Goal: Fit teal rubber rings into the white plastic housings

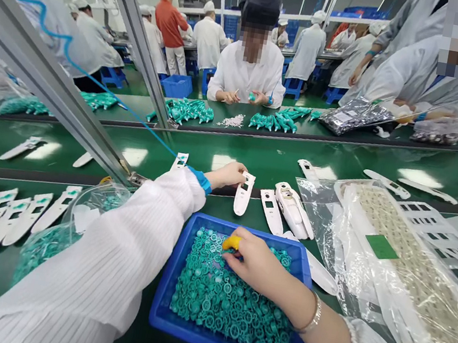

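Observation:
My left hand (230, 175) reaches across to the edge of the conveyor, its fingers closed on the upper end of a white plastic shell (242, 200) with a small square window. Over a blue bin (168, 296) full of small teal plastic rings (228, 306) is my right hand (252, 257). A yellow finger cot (231, 243) covers one of its fingers. Thumb and finger are bent together at the rings; whatever is between them is too small to make out. Two more white shells (271, 212) lie just right of the held one.
Several white shells with teal parts (19, 218) lie at left beside a clear bag of teal rings (46, 249). At right is plastic-wrapped sheeting (406, 265). A metal post (138, 33) and blue air hose (95, 79) cross the left side. Opposite sits a co-worker (249, 72).

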A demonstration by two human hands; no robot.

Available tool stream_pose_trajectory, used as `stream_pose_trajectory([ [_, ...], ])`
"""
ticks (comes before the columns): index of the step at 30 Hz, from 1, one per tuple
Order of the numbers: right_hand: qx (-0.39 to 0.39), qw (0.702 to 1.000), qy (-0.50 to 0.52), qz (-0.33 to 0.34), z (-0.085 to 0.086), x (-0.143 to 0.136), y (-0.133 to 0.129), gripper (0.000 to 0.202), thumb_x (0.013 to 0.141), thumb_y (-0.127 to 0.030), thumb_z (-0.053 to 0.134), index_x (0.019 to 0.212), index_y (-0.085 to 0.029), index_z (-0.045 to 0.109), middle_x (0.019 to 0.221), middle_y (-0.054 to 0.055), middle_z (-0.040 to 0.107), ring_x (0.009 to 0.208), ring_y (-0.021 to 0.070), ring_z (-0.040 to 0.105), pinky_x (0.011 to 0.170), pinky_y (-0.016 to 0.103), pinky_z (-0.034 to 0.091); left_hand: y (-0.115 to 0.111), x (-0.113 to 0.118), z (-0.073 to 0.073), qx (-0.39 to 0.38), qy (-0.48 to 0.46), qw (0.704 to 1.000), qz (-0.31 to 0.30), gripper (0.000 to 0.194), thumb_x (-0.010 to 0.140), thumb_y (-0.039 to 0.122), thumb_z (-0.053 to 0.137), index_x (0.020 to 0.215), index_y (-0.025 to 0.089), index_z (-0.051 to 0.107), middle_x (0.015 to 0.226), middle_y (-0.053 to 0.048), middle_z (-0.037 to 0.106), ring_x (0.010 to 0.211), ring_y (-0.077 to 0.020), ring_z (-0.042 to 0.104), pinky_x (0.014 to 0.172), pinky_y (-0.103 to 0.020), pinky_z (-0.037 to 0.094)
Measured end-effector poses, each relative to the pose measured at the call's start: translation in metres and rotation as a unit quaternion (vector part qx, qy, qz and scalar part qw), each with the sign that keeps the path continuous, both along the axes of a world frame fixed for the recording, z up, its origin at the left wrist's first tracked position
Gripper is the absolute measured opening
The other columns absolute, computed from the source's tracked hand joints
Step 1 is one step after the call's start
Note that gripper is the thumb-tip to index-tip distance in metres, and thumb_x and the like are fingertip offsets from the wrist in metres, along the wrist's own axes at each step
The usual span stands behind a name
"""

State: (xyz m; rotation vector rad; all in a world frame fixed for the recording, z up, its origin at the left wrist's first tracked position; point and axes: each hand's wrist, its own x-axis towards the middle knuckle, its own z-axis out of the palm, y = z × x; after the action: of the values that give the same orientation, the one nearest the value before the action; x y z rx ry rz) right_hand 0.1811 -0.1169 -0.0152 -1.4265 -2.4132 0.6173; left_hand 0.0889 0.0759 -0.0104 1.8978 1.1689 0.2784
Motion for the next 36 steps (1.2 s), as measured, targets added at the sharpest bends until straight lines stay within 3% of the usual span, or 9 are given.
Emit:
stream_pose_trajectory([
  [3, 0.032, 0.991, 0.115, -0.053, 0.003, 0.005, 0.002, 0.009, 0.084, -0.02, 0.054, 0.09, -0.015, 0.059, 0.09, 0.004, 0.059, 0.071, 0.0105, 0.06, 0.064, 0.021, 0.051, -0.024, -0.014, 0.021, -0.034, -0.08, 0.996, 0.003, 0.032, 0.082, 0.005, 0.047, 0.113, 0.011, 0.045, 0.096, -0.007, 0.064, 0.079, -0.0119, 0.064, 0.061, -0.02, 0.048],
  [7, 0.132, 0.925, 0.323, -0.15, 0.011, 0.012, 0.001, 0.006, 0.081, -0.019, 0.058, 0.086, -0.019, 0.058, 0.085, 0.002, 0.062, 0.07, 0.0117, 0.061, 0.062, 0.023, 0.052, -0.071, -0.038, 0.042, -0.104, -0.151, 0.983, -0.011, 0.034, 0.079, 0.008, 0.049, 0.113, 0.012, 0.046, 0.088, -0.006, 0.065, 0.07, -0.0106, 0.064, 0.059, -0.019, 0.048],
  [10, 0.21, 0.904, 0.325, -0.183, 0.017, 0.015, 0.0, 0.009, 0.081, -0.015, 0.055, 0.085, -0.021, 0.058, 0.087, 0.003, 0.06, 0.078, 0.0144, 0.06, 0.067, 0.027, 0.051, -0.102, -0.052, 0.05, -0.202, -0.196, 0.959, -0.041, 0.036, 0.072, 0.007, 0.053, 0.107, 0.012, 0.052, 0.089, -0.005, 0.066, 0.066, -0.0107, 0.063, 0.062, -0.023, 0.051],
  [13, 0.24, 0.915, 0.274, -0.173, 0.018, 0.015, -0.001, 0.014, 0.082, -0.013, 0.049, 0.091, -0.022, 0.056, 0.088, 0.004, 0.058, 0.08, 0.0167, 0.06, 0.071, 0.032, 0.051, -0.119, -0.057, 0.052, -0.207, -0.208, 0.953, -0.072, 0.036, 0.068, 0.007, 0.053, 0.103, 0.013, 0.056, 0.093, -0.005, 0.066, 0.073, -0.0126, 0.063, 0.07, -0.027, 0.052],
  [16, 0.246, 0.935, 0.207, -0.152, 0.014, 0.014, 0.0, 0.016, 0.083, -0.015, 0.048, 0.095, -0.022, 0.056, 0.087, 0.005, 0.062, 0.081, 0.0191, 0.061, 0.072, 0.034, 0.051, -0.124, -0.057, 0.05, -0.136, -0.175, 0.97, -0.096, 0.036, 0.069, 0.01, 0.051, 0.104, 0.014, 0.057, 0.091, -0.004, 0.066, 0.077, -0.0146, 0.063, 0.067, -0.024, 0.051],
  [20, 0.24, 0.947, 0.15, -0.151, 0.01, 0.012, -0.001, 0.017, 0.083, -0.016, 0.048, 0.096, -0.021, 0.059, 0.091, 0.007, 0.063, 0.083, 0.0201, 0.062, 0.073, 0.035, 0.052, -0.128, -0.055, 0.048, 0.005, -0.077, 0.988, -0.13, 0.031, 0.071, 0.014, 0.049, 0.101, 0.016, 0.06, 0.074, 0.001, 0.064, 0.056, -0.0103, 0.057, 0.05, -0.018, 0.041],
  [23, 0.259, 0.946, 0.145, -0.133, 0.01, 0.012, -0.002, 0.02, 0.085, -0.015, 0.046, 0.1, -0.02, 0.059, 0.092, 0.008, 0.062, 0.081, 0.0185, 0.062, 0.068, 0.032, 0.052, -0.131, -0.053, 0.048, 0.052, -0.059, 0.988, -0.136, 0.027, 0.071, 0.014, 0.048, 0.095, 0.015, 0.061, 0.066, 0.003, 0.062, 0.05, -0.009, 0.053, 0.046, -0.017, 0.036],
  [28, 0.276, 0.946, 0.128, -0.109, 0.01, 0.015, -0.002, 0.022, 0.086, -0.013, 0.046, 0.102, -0.017, 0.059, 0.094, 0.009, 0.065, 0.088, 0.0201, 0.061, 0.076, 0.034, 0.052, -0.132, -0.053, 0.047, 0.005, -0.106, 0.985, -0.136, 0.027, 0.07, 0.013, 0.048, 0.094, 0.014, 0.059, 0.086, -0.002, 0.067, 0.069, -0.0147, 0.064, 0.058, -0.02, 0.045],
  [36, 0.256, 0.956, 0.124, -0.077, 0.008, 0.015, -0.004, 0.024, 0.084, -0.011, 0.046, 0.1, -0.019, 0.062, 0.097, 0.01, 0.059, 0.09, 0.0219, 0.056, 0.077, 0.04, 0.05, -0.132, -0.055, 0.044, -0.057, -0.124, 0.984, -0.118, 0.029, 0.068, 0.011, 0.049, 0.094, 0.013, 0.06, 0.083, -0.004, 0.067, 0.07, -0.0171, 0.065, 0.057, -0.022, 0.047],
])
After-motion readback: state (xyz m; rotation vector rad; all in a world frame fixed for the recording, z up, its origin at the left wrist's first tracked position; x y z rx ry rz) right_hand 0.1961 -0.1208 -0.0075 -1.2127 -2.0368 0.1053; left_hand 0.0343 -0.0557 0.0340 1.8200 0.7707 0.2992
